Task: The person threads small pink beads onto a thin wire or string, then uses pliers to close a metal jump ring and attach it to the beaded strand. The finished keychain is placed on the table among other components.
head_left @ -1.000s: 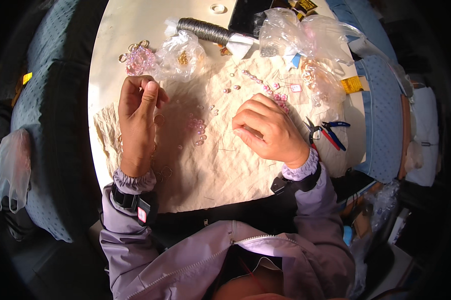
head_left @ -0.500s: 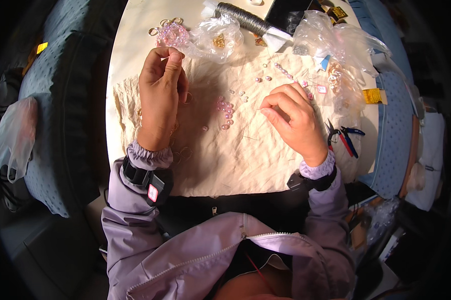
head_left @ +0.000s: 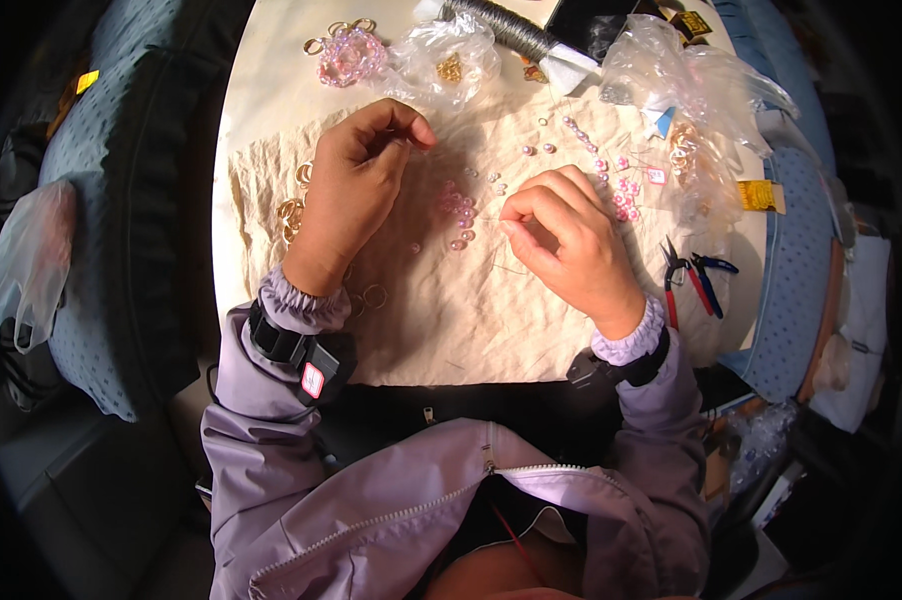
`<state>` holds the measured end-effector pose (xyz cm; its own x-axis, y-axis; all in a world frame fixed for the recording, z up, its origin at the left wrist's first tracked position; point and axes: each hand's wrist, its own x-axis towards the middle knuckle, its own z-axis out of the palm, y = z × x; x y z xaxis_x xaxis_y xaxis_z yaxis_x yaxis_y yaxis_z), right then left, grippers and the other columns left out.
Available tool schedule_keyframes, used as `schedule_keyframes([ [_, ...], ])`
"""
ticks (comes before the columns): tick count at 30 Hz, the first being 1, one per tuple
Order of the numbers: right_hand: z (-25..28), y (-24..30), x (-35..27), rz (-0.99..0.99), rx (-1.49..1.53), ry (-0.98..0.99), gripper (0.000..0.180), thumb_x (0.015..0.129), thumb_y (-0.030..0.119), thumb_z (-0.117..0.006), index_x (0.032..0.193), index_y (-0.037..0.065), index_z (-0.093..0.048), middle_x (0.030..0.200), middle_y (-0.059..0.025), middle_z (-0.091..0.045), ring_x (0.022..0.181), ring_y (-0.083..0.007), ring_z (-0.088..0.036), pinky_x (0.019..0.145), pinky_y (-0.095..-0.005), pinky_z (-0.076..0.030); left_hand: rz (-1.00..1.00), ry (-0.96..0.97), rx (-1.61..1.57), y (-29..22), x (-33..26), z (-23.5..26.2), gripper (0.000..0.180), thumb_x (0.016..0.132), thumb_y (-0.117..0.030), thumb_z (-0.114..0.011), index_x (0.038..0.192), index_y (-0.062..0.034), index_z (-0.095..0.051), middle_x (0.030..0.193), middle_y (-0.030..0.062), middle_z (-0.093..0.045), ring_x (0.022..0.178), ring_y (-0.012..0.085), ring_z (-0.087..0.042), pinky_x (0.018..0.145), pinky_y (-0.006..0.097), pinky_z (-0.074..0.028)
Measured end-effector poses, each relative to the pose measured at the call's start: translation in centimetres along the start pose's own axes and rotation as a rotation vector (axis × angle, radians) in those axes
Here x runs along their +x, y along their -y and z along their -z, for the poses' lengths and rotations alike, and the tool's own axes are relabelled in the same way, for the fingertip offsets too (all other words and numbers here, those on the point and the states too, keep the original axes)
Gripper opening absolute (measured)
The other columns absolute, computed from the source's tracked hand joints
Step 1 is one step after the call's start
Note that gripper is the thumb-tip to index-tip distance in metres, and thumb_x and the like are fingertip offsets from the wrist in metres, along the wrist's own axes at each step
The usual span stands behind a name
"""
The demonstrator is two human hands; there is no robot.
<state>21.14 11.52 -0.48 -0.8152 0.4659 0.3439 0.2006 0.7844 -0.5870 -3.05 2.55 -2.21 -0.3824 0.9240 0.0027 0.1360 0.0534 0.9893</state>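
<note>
My left hand (head_left: 356, 185) hovers over the left part of a cream cloth (head_left: 441, 340). Its thumb and fingers are curled together toward the right, and whatever they hold is too small to make out. Right of centre, my right hand (head_left: 576, 245) pinches thumb against forefinger, with a fine wire-like line at the fingertips. Between the hands lies a cluster of pink-purple round beads (head_left: 461, 215), with small pale beads (head_left: 497, 183) just beyond it. Pink flower-shaped beads (head_left: 626, 200) and a row of pearly beads (head_left: 583, 135) lie past my right hand. A thin wire (head_left: 511, 270) rests on the cloth.
Gold rings (head_left: 291, 215) lie beside my left wrist. Farther back are a pink beaded bracelet (head_left: 349, 57), a clear bag with gold pieces (head_left: 451, 68) and a spool of grey cord (head_left: 501, 28). Pliers (head_left: 699, 285) and a clear plastic bag (head_left: 661, 70) are at the right.
My left hand has swung to the right, its fingertips nearer the middle, uncovering gold rings. My right hand has shifted slightly left, showing more flower-shaped beads. The view has moved a little.
</note>
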Motion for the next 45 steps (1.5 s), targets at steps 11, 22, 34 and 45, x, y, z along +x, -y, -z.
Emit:
schedule_keyframes([
  [11,-0.1,-0.2,-0.1,0.010,-0.035,0.005,0.017,0.087,0.004,-0.079,0.098,0.007,-0.066,0.100,-0.0058,-0.066,0.098,-0.0278,-0.064,0.089,-0.0406,-0.055,0.053,0.122,-0.016,0.2,0.1,-0.2,0.010,0.108,-0.004,-0.067,0.113,0.0000,-0.075,0.097,0.0022,-0.076,0.096,0.0091,-0.071,0.086,0.026,-0.056],
  [22,-0.3,-0.3,-0.1,0.004,-0.048,-0.016,0.017,0.088,0.005,-0.079,0.100,0.008,-0.067,0.101,-0.0054,-0.067,0.099,-0.0279,-0.065,0.089,-0.0405,-0.056,-0.061,0.174,0.153,-0.3,-0.2,-0.1,0.012,0.091,0.002,-0.070,0.100,-0.0023,-0.076,0.098,0.0061,-0.069,0.089,0.0158,-0.069,0.081,0.029,-0.056],
  [34,-0.7,-0.2,0.0,-0.008,-0.096,-0.044,0.010,0.091,0.009,-0.080,0.097,0.008,-0.071,0.099,-0.0041,-0.067,0.097,-0.0266,-0.064,0.087,-0.0395,-0.056,-0.350,0.338,0.510,-1.6,-0.6,-0.2,0.021,0.080,-0.007,-0.086,0.098,-0.0078,-0.076,0.094,0.0081,-0.068,0.090,0.0308,-0.065,0.083,0.041,-0.054],
  [45,-0.9,-0.1,0.0,-0.038,-0.079,-0.070,0.012,0.087,0.005,-0.079,0.093,0.008,-0.069,0.093,-0.0040,-0.067,0.092,-0.0256,-0.065,0.084,-0.0382,-0.056,-0.416,0.306,0.590,-1.7,-1.0,-0.6,0.028,0.076,-0.007,-0.083,0.102,-0.0063,-0.073,0.098,0.0099,-0.068,0.095,0.0355,-0.066,0.086,0.043,-0.053],
])
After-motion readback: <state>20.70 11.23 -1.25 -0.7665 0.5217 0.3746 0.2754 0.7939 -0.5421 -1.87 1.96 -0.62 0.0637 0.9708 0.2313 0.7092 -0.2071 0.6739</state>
